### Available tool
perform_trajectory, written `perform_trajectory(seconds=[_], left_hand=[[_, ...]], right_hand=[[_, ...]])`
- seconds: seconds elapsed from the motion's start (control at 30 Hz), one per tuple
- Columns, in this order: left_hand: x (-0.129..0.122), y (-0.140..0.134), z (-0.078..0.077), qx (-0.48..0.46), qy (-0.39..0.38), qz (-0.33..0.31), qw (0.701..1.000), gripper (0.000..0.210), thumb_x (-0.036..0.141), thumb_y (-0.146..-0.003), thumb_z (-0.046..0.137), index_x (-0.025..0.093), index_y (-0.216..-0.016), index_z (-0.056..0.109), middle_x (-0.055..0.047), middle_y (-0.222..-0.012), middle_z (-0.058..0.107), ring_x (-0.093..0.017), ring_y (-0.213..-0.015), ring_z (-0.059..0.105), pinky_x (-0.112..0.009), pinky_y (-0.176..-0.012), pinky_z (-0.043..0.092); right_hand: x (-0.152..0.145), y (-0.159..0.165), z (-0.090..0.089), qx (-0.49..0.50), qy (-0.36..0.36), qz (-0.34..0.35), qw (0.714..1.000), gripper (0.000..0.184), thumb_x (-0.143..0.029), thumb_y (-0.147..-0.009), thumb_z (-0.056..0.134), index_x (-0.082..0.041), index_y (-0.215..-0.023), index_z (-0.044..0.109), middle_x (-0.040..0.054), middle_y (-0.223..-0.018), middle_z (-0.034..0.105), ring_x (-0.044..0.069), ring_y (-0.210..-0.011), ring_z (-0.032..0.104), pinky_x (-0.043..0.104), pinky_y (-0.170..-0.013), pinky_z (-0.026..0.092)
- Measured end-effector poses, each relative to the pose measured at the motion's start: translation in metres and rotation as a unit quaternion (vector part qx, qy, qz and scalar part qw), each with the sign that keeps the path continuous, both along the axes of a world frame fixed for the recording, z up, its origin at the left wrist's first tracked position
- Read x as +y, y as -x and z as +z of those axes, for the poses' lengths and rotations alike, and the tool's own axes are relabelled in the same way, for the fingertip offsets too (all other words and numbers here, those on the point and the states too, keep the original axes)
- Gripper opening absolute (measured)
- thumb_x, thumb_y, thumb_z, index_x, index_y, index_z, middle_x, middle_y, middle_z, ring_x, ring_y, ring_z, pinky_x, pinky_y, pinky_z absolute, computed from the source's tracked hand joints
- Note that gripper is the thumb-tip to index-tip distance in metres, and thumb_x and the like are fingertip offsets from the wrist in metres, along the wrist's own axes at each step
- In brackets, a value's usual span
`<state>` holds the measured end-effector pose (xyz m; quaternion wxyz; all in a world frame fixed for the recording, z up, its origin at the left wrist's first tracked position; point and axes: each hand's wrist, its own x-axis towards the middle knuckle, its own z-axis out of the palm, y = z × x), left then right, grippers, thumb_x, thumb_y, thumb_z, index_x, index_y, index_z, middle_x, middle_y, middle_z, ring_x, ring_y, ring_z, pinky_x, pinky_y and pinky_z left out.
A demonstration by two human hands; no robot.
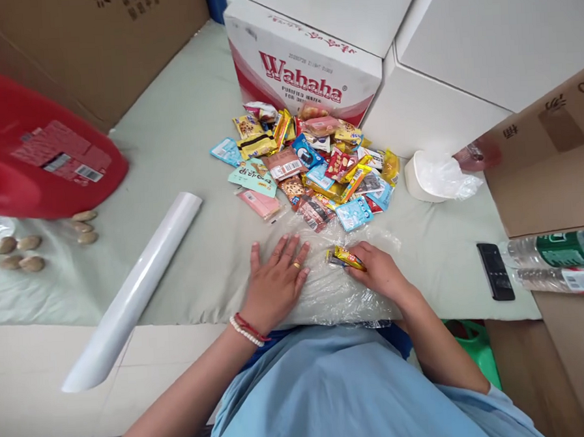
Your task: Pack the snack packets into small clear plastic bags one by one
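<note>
My left hand (277, 281) lies flat, fingers spread, at the left edge of a clear plastic bag (326, 301) on the cloth-covered table. Closed around a small yellow-wrapped snack (349, 258), my right hand (377, 268) rests over the bag's right part. A dark wrapper end shows beside the yellow one, and I cannot tell whether it is a second packet. Beyond both hands is a heap of wrapped snacks (311, 162) in blue, yellow, red, pink and brown. A pale blue packet (354, 214) lies at the heap's near edge.
A Wahaba-style white and red carton (308, 61) backs the heap. White rolled sheet (134, 289) overhangs the table's front edge at left, near a red container (43, 140). On the right are a lined white bin (424, 179), a black phone (495, 272) and plastic bottles (558, 250).
</note>
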<state>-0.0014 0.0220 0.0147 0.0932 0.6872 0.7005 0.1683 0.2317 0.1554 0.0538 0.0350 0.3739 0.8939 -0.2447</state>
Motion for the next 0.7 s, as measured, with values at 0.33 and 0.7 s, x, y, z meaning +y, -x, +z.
perform_trajectory(seconds=[0.33,0.7], left_hand=[[-0.01,-0.006,-0.007,0.039,0.003,0.019,0.999,0.059,0.044,-0.106,0.04,0.023,-0.161,0.035,-0.016,-0.166,0.037,-0.034,-0.155,0.036,-0.074,-0.124,0.003],[-0.01,-0.006,-0.005,0.043,0.009,0.016,0.999,0.06,0.043,-0.106,0.04,0.025,-0.163,0.032,-0.014,-0.167,0.036,-0.034,-0.155,0.036,-0.073,-0.125,0.004]], right_hand=[[0.004,0.008,0.025,0.012,-0.018,0.066,0.998,0.018,-0.029,-0.097,0.067,-0.022,-0.113,0.067,0.0076,-0.109,0.066,0.023,-0.104,0.06,0.031,-0.083,0.045],[0.009,-0.009,-0.001,0.156,-0.015,0.073,0.985,0.031,-0.032,-0.104,0.058,-0.022,-0.132,0.066,0.0113,-0.116,0.071,0.027,-0.105,0.06,0.043,-0.095,0.049]])
